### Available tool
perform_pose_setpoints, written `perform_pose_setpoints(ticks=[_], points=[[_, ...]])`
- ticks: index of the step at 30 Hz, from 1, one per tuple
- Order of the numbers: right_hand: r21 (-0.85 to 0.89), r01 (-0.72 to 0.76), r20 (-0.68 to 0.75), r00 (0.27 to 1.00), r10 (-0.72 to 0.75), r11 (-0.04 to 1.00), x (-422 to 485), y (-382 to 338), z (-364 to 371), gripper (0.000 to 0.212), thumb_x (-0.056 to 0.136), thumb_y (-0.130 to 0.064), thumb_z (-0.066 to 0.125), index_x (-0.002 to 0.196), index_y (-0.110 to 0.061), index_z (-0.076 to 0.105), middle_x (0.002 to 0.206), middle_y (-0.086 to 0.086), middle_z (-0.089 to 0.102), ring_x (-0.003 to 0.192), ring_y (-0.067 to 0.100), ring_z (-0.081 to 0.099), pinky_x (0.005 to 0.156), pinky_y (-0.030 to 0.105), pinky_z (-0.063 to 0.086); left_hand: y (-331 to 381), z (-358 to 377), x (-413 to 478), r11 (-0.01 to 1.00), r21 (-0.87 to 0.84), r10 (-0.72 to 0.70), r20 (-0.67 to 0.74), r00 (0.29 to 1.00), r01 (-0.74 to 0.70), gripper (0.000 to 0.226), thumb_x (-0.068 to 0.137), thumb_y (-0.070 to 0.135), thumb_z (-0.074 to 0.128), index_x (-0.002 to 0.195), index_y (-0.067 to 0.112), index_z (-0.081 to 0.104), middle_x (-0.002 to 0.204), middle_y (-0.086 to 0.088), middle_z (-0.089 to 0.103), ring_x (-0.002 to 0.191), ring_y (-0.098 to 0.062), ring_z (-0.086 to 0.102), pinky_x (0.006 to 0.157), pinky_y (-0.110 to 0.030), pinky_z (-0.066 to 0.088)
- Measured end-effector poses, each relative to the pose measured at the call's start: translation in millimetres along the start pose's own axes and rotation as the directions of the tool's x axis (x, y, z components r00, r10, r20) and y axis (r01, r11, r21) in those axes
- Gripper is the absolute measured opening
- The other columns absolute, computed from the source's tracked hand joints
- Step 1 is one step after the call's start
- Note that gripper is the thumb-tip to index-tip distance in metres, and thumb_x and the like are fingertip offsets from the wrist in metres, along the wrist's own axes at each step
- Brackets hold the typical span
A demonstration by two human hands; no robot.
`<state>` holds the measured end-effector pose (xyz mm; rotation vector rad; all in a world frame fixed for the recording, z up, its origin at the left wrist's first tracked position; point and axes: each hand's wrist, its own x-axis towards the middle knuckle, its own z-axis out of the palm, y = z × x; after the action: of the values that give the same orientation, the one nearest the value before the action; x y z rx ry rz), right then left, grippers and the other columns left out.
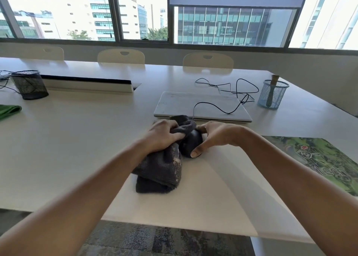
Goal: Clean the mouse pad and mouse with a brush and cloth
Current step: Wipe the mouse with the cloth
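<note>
My left hand (163, 136) grips a dark grey cloth (161, 168) and presses a bunched part of it against the black mouse (190, 144) on the white table. The rest of the cloth hangs folded toward me. My right hand (212, 137) holds the mouse from the right, thumb at its near end and fingers curled over the far side. The mouse's black cable (219, 102) runs back over the laptop. A green patterned mouse pad (327, 160) lies flat to the right. A brush (273, 90) stands in a blue mesh cup (273, 96) at the far right.
A closed white laptop (201, 107) lies just behind my hands. A black mesh cup (29, 85) and a green cloth (8, 110) sit at the far left. A raised cable tray (87, 84) crosses the table's middle. Chairs (121, 56) line the far side.
</note>
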<state>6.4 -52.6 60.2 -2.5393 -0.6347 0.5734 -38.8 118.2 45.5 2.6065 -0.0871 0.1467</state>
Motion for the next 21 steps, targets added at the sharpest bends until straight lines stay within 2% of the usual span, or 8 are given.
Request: perform_pose_setpoints(ticks=[3,6,9,13,21], points=[[0.027,-0.004,-0.012,1.0,0.004,1.0,-3,0,0,0.059,0.057,-0.035,0.087,0.11,-0.023,0.066,0.109,-0.003,0.069,0.107,0.014,0.061,0.1,0.03,0.046,8,14,15,1.0,0.016,-0.018,0.017,1.0,0.018,0.04,0.091,0.04,0.049,0.113,0.007,0.046,0.13,-0.015,0.051,0.123,-0.027,0.043,0.099,-0.032,0.032],[0.003,-0.003,-0.021,1.0,0.003,1.0,-4,0,-1,0.06,0.058,-0.036,0.086,0.113,-0.021,0.064,0.11,-0.002,0.068,0.107,0.015,0.06,0.098,0.029,0.046,9,17,30,0.999,-0.015,-0.044,0.069,0.997,0.045,0.045,0.092,0.044,0.045,0.127,0.017,0.037,0.141,-0.011,0.043,0.13,-0.026,0.04,0.105,-0.034,0.032],[-0.023,-0.005,-0.021,1.0,0.004,1.0,0,1,0,0.067,0.055,-0.04,0.086,0.115,-0.022,0.063,0.112,-0.003,0.067,0.107,0.015,0.059,0.1,0.032,0.045,10,14,40,0.998,0.061,-0.02,0.136,0.99,0.012,0.053,0.093,0.045,0.043,0.141,0.028,0.032,0.15,-0.004,0.033,0.138,-0.02,0.03,0.113,-0.033,0.024],[-0.002,-0.004,-0.027,1.0,0.004,1.0,1,2,0,0.066,0.055,-0.041,0.086,0.114,-0.023,0.064,0.109,-0.004,0.068,0.105,0.014,0.06,0.098,0.03,0.046,10,12,41,0.998,0.065,0.014,0.118,0.993,-0.022,0.036,0.093,0.037,0.049,0.125,0.025,0.057,0.135,-0.006,0.054,0.125,-0.023,0.047,0.102,-0.031,0.036],[0.052,-0.003,-0.005,1.0,0.004,0.999,4,5,0,0.058,0.055,-0.037,0.087,0.108,-0.023,0.068,0.108,-0.004,0.071,0.107,0.014,0.062,0.101,0.03,0.045,2,13,9,0.989,-0.017,0.15,-0.009,0.989,-0.15,0.029,0.093,0.022,0.052,0.12,0.019,0.062,0.119,-0.008,0.065,0.114,-0.023,0.056,0.098,-0.032,0.041]])
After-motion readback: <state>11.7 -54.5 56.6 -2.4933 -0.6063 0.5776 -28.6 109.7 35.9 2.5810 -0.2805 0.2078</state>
